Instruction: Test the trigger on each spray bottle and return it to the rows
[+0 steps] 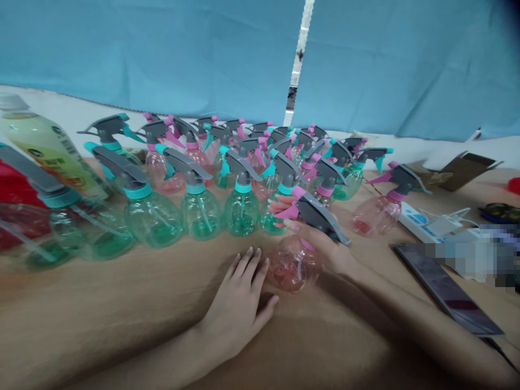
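My right hand (312, 233) is shut around a pink plastic spray bottle (293, 264), gripping near its neck. The bottle lies tilted low over the tan table (101, 287), with its grey trigger head (319, 214) pointing up and to the right. My left hand (238, 298) rests flat on the table with its fingers apart, holding nothing. Its thumb lies just beside the bottle's body. Just beyond my right fingers stands a green spray bottle (270, 219), with its lower part in view.
Several green and pink spray bottles (241, 211) stand crowded across the table's far side. A large yellow-green bottle (49, 146) is at far left. To the right lie a white power strip (418, 225), a dark tablet (447, 287) and cardboard (467, 170). A blue curtain (162, 49) hangs behind.
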A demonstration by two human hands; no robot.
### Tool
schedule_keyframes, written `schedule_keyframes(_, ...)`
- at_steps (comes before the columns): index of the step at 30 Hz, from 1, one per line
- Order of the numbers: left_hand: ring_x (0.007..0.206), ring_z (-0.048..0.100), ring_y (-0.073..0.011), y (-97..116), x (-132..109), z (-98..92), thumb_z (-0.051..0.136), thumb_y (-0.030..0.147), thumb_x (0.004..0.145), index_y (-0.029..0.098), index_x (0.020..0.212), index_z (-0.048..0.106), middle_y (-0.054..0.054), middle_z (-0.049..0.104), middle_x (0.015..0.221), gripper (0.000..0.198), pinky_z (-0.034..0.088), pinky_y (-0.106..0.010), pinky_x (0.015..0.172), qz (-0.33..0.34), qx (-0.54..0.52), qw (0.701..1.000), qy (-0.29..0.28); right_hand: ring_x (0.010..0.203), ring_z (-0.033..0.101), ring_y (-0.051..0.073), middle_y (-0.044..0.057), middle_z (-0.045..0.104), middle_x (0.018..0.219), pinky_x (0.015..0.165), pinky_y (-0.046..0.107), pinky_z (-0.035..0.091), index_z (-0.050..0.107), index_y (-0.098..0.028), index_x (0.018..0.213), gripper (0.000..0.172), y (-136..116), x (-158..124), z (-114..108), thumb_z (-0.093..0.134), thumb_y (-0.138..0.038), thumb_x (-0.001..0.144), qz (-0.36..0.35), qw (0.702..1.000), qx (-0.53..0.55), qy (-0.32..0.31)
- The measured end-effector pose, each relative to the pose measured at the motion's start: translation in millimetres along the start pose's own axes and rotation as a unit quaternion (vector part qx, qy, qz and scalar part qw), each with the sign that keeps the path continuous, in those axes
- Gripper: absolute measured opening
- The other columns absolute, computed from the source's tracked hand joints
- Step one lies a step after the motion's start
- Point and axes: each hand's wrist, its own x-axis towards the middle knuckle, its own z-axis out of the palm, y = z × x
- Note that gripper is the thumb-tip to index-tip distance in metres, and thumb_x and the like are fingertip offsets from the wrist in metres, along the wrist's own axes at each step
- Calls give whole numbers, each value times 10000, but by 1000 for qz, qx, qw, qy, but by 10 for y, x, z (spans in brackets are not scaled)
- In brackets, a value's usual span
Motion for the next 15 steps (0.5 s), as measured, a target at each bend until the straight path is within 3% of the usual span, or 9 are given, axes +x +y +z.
schedule_keyframes(9, 1287, 409, -343, 7, 17, -4, 497, 407, 900, 40, 1304, 483, -203, 457, 1393, 545, 365, -503, 1023, 1, 1, 1000, -3, 987, 613, 205, 5, 671, 844, 934, 388, 448, 665, -280, 968, 149, -45, -4, -20, 601, -341, 848, -14, 1000, -7, -24)
schedule_keyframes(15, 1286, 409, -347, 3, 10, 1, 513, 400, 893, 38, 1301, 491, -207, 452, 1396, 547, 378, -508, 1011, 4, 12, 1000, -3, 768, 568, 169, -23, 584, 774, 860, 354, 455, 630, -260, 857, 85, -125, -4, 16, 591, -335, 856, -11, 1000, -27, 3)
